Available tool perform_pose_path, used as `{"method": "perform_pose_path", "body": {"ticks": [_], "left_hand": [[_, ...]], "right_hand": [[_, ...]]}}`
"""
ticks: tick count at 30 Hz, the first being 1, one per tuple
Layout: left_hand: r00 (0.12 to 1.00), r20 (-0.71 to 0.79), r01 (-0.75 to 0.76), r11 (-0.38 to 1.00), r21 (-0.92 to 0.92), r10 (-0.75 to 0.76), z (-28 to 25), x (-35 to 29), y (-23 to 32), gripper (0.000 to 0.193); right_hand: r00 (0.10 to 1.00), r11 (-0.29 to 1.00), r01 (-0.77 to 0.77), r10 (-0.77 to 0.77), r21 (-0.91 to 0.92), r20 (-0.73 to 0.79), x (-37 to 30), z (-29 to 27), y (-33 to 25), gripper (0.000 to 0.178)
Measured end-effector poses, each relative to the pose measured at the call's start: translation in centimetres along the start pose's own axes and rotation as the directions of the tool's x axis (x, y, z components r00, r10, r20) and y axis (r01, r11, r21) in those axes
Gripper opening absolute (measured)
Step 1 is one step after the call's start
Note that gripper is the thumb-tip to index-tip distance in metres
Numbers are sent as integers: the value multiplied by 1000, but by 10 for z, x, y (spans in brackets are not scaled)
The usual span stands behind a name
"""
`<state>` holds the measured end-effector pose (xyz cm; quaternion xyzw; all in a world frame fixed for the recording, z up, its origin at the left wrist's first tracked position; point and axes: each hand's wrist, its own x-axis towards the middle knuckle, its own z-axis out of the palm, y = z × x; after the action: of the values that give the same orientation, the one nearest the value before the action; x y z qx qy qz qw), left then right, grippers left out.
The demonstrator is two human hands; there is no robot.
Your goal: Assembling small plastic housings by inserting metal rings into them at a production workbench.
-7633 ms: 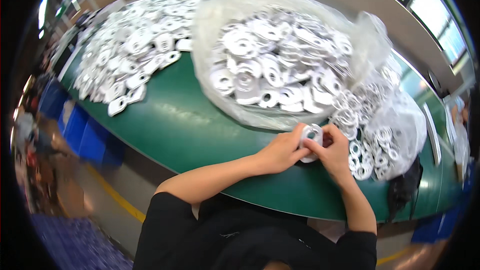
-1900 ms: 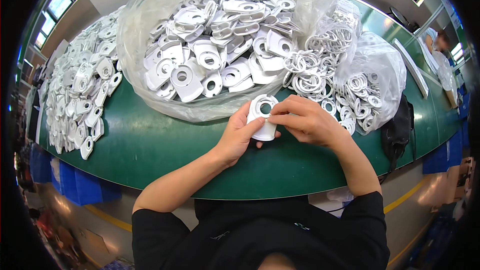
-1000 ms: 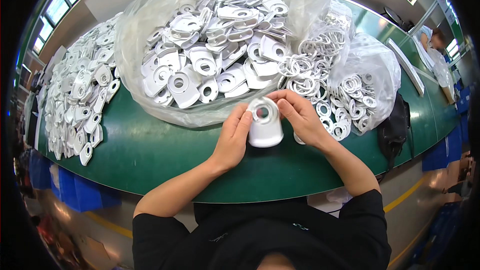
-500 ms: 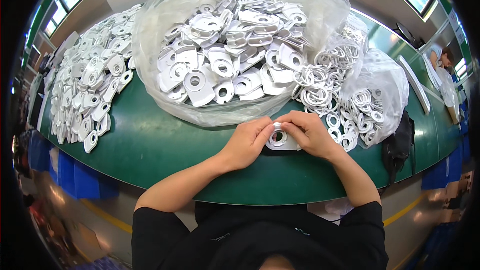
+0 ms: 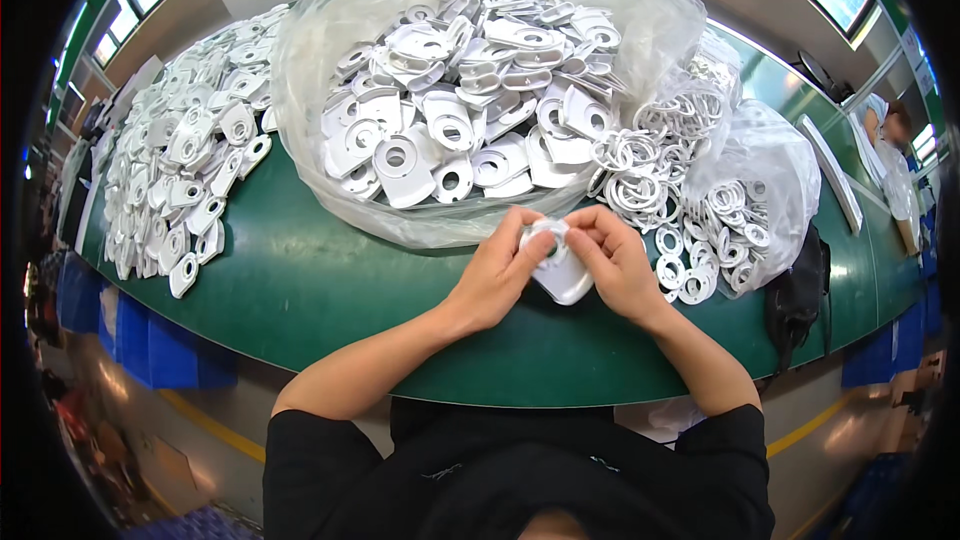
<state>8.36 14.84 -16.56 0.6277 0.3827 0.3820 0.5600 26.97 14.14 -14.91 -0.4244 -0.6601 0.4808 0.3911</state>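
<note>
Between both hands, above the green table, is a white plastic plate with a round hole (image 5: 563,278). A ring appears to sit around its hole, though my thumbs partly cover it. My left hand (image 5: 497,275) grips the plate's left side, thumb on top near the hole. On the other side my right hand (image 5: 622,268) pinches it with thumb and fingers. Just beyond lies a large clear plastic bag (image 5: 395,230) with many similar white plates (image 5: 400,170) in it. White rings (image 5: 668,240) lie loose to the right of my hands.
A heap of white plates (image 5: 185,165) covers the table's left side. At right stand a clear bag of rings (image 5: 770,175), a black pouch (image 5: 795,290) and a long white strip (image 5: 832,175). Another person (image 5: 880,125) is at the far right. The green table (image 5: 330,310) curves in front of me.
The plate has turned in my hands, its wide end now pointing down toward me. Both hands have shifted slightly, with the fingers regripped near the ring.
</note>
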Motion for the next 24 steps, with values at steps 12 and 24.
{"method": "perform_pose_path", "body": {"ticks": [12, 24], "left_hand": [[996, 80, 1, 946, 325, -29, 13, -11, 4, 48], [992, 85, 88, 995, 51, -92, -106, 25, 63, 46]], "right_hand": [[975, 985, -76, 41, -154, -216, 1, 5, -2, 25], [877, 767, 399, -479, -503, -33, -5, -15, -88, 15]]}}
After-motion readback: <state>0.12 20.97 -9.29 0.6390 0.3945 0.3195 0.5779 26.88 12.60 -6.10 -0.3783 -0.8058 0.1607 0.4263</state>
